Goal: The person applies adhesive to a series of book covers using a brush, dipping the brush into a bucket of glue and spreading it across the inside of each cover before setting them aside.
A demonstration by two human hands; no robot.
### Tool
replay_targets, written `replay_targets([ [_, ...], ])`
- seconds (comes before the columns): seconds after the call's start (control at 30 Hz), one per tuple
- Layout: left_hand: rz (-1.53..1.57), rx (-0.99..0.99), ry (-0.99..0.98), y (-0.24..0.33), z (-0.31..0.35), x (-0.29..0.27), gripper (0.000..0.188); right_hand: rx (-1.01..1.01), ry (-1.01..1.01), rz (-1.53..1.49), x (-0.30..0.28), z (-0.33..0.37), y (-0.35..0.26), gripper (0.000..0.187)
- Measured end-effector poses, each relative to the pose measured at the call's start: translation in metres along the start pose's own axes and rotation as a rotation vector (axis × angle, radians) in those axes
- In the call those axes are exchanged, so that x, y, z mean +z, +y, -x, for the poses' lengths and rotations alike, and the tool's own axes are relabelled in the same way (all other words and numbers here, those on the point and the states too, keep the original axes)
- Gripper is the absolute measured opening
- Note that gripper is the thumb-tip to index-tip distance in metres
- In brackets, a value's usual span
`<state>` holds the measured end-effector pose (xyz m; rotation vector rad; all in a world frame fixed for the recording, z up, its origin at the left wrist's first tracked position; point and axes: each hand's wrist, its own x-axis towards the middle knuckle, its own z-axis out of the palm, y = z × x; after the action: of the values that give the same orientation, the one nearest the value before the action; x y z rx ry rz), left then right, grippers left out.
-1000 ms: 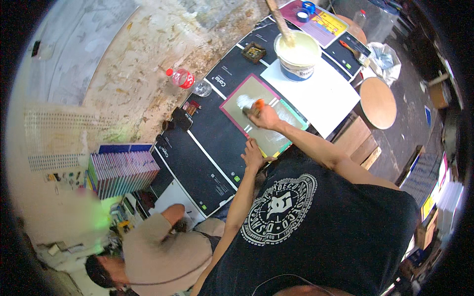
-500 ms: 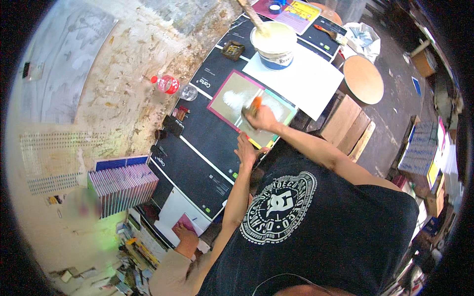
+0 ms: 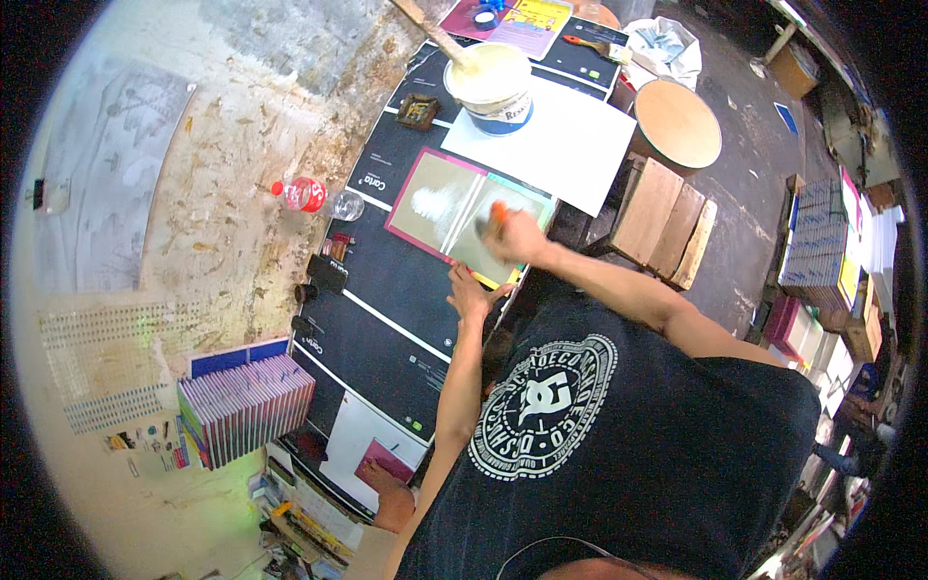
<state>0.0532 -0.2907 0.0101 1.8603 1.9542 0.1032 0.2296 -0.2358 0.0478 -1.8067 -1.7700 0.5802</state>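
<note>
An opened cover (image 3: 435, 237) with grey-brown inner panels and a maroon and green border lies on the dark table. White paste shows on its left panel, and a thinner white film on the right one. In my right hand (image 3: 517, 239), closed and slightly blurred, is a brush with an orange handle (image 3: 499, 211), held over the right panel. My left hand (image 3: 472, 292) has its fingers spread and rests at the cover's near edge, by a yellow strip. Beyond the cover, a tub (image 3: 505, 114) of cream-coloured paste with a wooden stick stands on a white sheet (image 3: 580, 145).
Another person's hand (image 3: 389, 480) touches a maroon piece (image 3: 379, 456) at lower left. A plastic bottle (image 3: 307, 194) lies by the wall. Stacked covers (image 3: 246, 401) stand left. Another brush (image 3: 585, 42) lies at the back; a round stool (image 3: 677, 124) and wooden bench (image 3: 657, 222) stand right.
The brush in my right hand has moved right across the cover, from beside the middle strip onto the right panel. My left hand stays at the near edge. The whole view has shifted slightly.
</note>
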Motion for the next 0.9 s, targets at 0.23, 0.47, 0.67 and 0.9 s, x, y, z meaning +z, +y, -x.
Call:
replay_targets([
  [0.23,0.015,-0.052,-0.087,0.014,-0.005,-0.006,0.131,0.145,-0.176,0.267,-0.067,-0.039,0.093,0.025],
  [0.47,-0.052,-0.124,-0.157,0.020,-0.009,-0.011,0.131,-0.021,-0.078,-0.140,-0.056,-0.071,0.072,0.043],
  [0.67,-0.105,-0.179,-0.228,0.036,-0.016,-0.014,0.126,-0.248,-0.065,0.257,-0.068,-0.129,0.087,0.030],
  [0.9,-0.144,-0.328,-0.207,0.009,-0.033,0.014,0.114,-0.210,-0.494,-0.177,-0.033,-0.135,0.000,0.034],
])
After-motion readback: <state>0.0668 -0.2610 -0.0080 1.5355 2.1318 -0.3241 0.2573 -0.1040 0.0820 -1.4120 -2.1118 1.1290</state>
